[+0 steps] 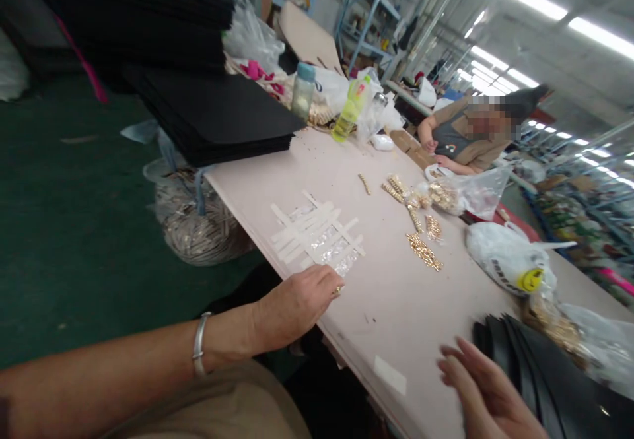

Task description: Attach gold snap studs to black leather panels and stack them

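My left hand (297, 300), with a silver bangle at the wrist, is closed at the table's near edge. A small gold metal piece (338, 290) pokes out between its thumb and fingers; its exact kind is too small to make out. Just beyond lies a patch of white tape strips (317, 228) stuck over clear plastic on the tabletop. My right hand (488, 393), slightly blurred, is open with fingers apart and nothing in it. Beside it is a fanned stack of black sheet pieces (525, 366). Gold metal pieces (423, 252) lie in small piles farther across the table.
A tall stack of black sheets (222, 112) covers the table's left end. Behind it stand a blue-lidded bottle (303, 92) and a yellow-green bottle (351, 109). White plastic bags (500, 254) line the right side. Another person (468, 135) sits across the table (366, 280).
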`<state>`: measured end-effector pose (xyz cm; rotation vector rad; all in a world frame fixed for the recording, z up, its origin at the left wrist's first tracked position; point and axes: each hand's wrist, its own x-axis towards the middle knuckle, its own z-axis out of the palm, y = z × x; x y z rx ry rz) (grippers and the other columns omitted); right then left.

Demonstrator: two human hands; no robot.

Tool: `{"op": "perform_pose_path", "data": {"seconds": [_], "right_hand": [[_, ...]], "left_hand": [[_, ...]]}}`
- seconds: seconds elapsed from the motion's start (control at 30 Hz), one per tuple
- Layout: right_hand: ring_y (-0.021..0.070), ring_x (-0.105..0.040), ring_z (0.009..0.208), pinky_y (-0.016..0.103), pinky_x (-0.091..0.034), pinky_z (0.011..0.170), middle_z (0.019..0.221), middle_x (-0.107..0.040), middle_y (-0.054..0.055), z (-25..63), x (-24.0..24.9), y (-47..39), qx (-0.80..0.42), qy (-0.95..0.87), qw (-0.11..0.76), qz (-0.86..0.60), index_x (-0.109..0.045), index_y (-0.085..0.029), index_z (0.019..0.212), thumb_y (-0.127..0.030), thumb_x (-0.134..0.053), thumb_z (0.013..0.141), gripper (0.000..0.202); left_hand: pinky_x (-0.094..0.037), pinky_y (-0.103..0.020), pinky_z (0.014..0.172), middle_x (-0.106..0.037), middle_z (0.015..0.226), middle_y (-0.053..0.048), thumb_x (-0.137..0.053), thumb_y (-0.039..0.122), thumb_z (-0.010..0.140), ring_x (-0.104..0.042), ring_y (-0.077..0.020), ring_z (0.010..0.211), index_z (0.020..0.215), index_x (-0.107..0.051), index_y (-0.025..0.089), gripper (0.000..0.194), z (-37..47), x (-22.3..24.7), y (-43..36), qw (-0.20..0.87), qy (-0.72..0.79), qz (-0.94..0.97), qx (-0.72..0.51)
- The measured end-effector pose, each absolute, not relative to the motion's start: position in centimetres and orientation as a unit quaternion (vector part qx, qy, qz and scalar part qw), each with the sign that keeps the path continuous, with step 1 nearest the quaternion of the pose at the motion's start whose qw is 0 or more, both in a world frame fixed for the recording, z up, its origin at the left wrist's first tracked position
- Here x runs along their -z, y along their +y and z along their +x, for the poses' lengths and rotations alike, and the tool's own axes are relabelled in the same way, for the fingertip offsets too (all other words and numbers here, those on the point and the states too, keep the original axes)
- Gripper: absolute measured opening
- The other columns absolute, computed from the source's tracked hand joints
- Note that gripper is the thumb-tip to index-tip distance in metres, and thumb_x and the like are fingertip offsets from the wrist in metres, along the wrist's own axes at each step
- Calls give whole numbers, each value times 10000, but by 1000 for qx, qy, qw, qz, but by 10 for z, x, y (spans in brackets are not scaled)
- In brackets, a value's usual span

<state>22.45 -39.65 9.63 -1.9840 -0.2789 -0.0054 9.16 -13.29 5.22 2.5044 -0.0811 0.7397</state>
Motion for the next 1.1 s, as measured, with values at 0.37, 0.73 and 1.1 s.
{"op": "perform_pose_path", "data": {"seconds": [0.37,0.73,1.1], "right_hand": [[206,-710,914,319,-562,822,972,-762,58,175,-68,-243,-182,-298,522,-779,-713,-201,1023,-376,-675,855,246],[198,-712,903,320,-559,836,972,-756,51,178,-66,-229,-203,-292,531,-769,-694,-183,1013,-333,-677,844,227],[149,-664,707,264,-548,691,756,-698,-20,187,-63,-219,-261,-210,592,-733,-634,-187,847,-261,-730,741,162]], "left_hand": [[-578,-419,975,-636,1171,-193,-370,101,1001,-598,-261,1089,1176,-583,5,291,82,-38,-119,195,16,908,-370],[-589,-398,941,-651,1191,-206,-348,89,1011,-624,-249,1065,1197,-555,14,288,86,-34,-111,122,7,918,-377],[-590,-374,906,-643,1211,-184,-333,108,1025,-611,-231,1000,1224,-537,31,295,93,-27,-106,118,2,927,-355]]}}
